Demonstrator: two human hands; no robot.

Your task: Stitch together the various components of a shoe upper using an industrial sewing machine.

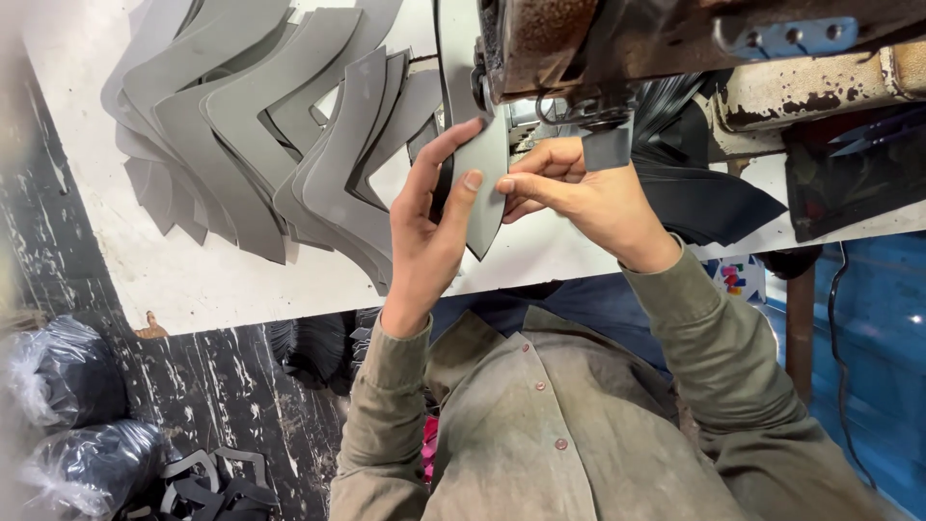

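I'm looking down into a small stitching workshop: a rusty, worn sewing machine [617, 48] over a white bench [193, 270], a fanned stack of cut grey pieces [251, 125] on it, black cut-outs [207, 482] and plastic-wrapped bundles [58, 376] on the floor.

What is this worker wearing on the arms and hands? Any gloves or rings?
Both arms are covered by long sleeves of a worn, dusty olive-green button-up shirt, the left sleeve and right sleeve ending in plain cuffs at the wrists. The left hand and right hand are bare: no gloves show, and no rings or watch are visible.
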